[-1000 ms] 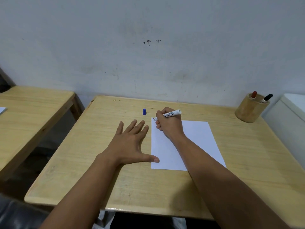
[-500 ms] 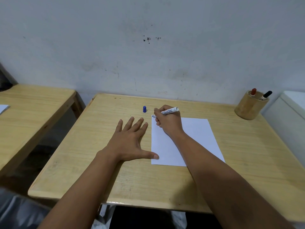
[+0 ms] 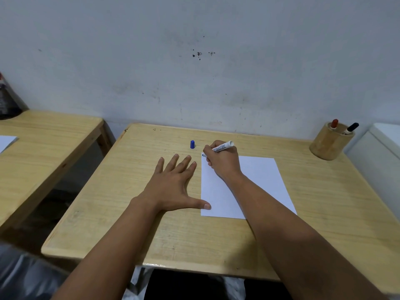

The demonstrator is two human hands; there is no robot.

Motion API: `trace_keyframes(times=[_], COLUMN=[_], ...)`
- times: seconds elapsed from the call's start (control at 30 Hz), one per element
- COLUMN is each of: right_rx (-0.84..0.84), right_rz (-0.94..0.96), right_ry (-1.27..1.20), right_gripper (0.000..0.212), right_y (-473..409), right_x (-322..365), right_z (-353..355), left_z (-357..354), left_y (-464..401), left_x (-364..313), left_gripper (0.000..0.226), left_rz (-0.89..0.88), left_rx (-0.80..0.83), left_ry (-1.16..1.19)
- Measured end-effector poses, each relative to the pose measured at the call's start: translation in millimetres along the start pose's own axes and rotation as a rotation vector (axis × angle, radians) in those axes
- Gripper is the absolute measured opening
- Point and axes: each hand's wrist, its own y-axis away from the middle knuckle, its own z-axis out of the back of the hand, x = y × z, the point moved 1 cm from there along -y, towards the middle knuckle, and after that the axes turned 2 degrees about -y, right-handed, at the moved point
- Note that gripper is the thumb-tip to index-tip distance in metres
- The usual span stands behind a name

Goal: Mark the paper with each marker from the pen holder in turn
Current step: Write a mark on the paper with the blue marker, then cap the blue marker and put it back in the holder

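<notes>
Two bare hands work over a light wooden desk (image 3: 216, 245) set against a scuffed grey wall (image 3: 194, 72). The right hand (image 3: 223, 161) is closed around a white whiteboard marker (image 3: 223, 146), its tip down at the far left corner of a white sheet of paper (image 3: 259, 176) and its barrel slanting up and to the right; the wrist and forearm lie across the sheet. The left hand (image 3: 173, 187) rests flat and open on the desk just left of the paper, fingers spread, the thumb tip touching the sheet's near left edge. A small blue cap (image 3: 192, 144) stands upright on the desk beyond the left hand's fingers, just left of the marker tip. At the far right corner of the desk sits a round wooden pen holder (image 3: 330, 144), well apart from the paper, with a red-capped marker (image 3: 334, 123) and a black-capped marker (image 3: 351, 127) standing in it. A second wooden desk (image 3: 43, 144) stands to the left, apart from the first.
</notes>
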Motion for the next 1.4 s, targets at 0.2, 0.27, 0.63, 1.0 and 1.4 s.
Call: trace_keyframes(times=[0.2, 0.27, 0.63, 1.0, 1.4], right_rx=[0.0, 0.015, 0.105, 0.22, 0.13], right_rz=[-0.047, -0.073, -0.078, -0.069, 0.114], right_ry=[-0.208, -0.266, -0.307, -0.445, -0.164], right_gripper=[0.029, 0.031, 0.038, 0.034, 0.022], right_y=[1, -1, -2, 6, 38], right_x=[0, 1, 34, 67, 84], right_z=[3, 4, 16, 72, 98], left_z=[10, 27, 27, 60, 123], left_y=[7, 4, -91, -94, -75], left_x=[-6, -6, 26, 14, -52], left_gripper=[0.128, 0.102, 0.034, 0.012, 0.015], left_rz=[0.008, 0.093, 0.262, 0.363, 0.262], left_rx=[-0.009, -0.087, -0.304, -0.467, -0.525], left_ry=[0.113, 0.303, 0.359, 0.861, 1.273])
